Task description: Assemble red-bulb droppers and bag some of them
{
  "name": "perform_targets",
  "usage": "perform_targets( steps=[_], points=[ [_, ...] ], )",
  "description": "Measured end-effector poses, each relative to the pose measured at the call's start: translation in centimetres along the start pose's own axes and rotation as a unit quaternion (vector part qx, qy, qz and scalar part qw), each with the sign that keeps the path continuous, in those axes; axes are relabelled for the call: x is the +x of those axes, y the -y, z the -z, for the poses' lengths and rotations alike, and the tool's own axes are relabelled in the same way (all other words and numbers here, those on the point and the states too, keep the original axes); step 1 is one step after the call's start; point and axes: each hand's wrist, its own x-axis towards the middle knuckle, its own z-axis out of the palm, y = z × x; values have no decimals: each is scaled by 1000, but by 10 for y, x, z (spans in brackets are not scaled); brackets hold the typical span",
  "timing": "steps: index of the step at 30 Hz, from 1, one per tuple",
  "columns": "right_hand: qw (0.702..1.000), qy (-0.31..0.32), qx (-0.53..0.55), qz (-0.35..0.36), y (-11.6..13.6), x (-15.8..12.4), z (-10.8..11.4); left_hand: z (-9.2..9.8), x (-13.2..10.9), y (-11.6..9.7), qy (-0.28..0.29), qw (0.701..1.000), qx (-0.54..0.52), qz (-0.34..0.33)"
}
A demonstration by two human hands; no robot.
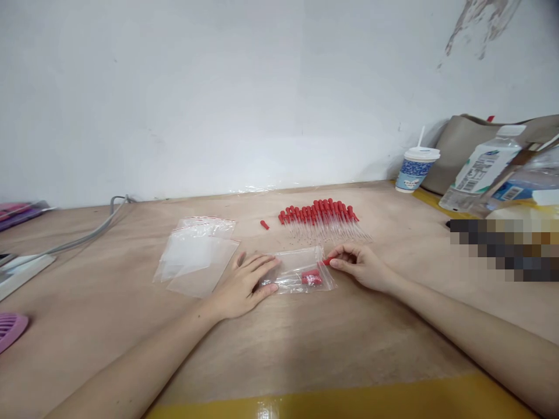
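Observation:
A clear plastic zip bag (290, 256) lies flat in front of me, with red rubber bulbs (311, 277) of droppers inside it. My left hand (251, 282) rests over the bag's left end, fingers stretched and thumb apart, pressing it to the table. At the bag's right end, my right hand (356, 265) is closed in a pinch on a red dropper bulb (326, 262); its thin tube cannot be made out through the plastic. Just beyond the bag lies a row of red-bulbed clear droppers (323, 218), tubes towards me. One separate red bulb (264, 224) lies left of the row.
Several flat clear bags (192, 256) overlap to the left. A grey cable (94, 233) runs along the far left, near a pink slotted object (11, 330). At the right stand a paper cup (414, 171) with a straw, a tilted water bottle (483, 169) and a grey bag (452, 148).

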Motion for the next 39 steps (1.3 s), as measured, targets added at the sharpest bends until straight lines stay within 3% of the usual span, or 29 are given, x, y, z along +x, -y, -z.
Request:
perform_targets(
  steps=[6, 13, 20, 24, 30, 35, 39],
  points=[
    [997, 3, -67, 43, -2, 5, -14, 0, 1, -1, 3, 1000, 3, 2],
    [982, 14, -175, 67, 3, 5, -10, -1, 0, 0, -3, 1000, 6, -4],
    [971, 29, -180, 154, 11, 3, -19, -2, 1, 0, -1, 1000, 7, -1],
    [975, 36, -159, 149, 8, 2, -21, -2, 2, 0, 4, 1000, 12, -4],
    [971, -76, -200, 107, 3, 22, 0, -3, 1, 3, 4, 1000, 15, -8],
    [919, -183, -331, 108, 3, 72, 27, -6, 0, 5, 4, 1000, 10, -13],
    [883, -209, -413, 75, 6, 111, 27, -4, -1, 4, 8, 1000, 5, -10]
  ],
)
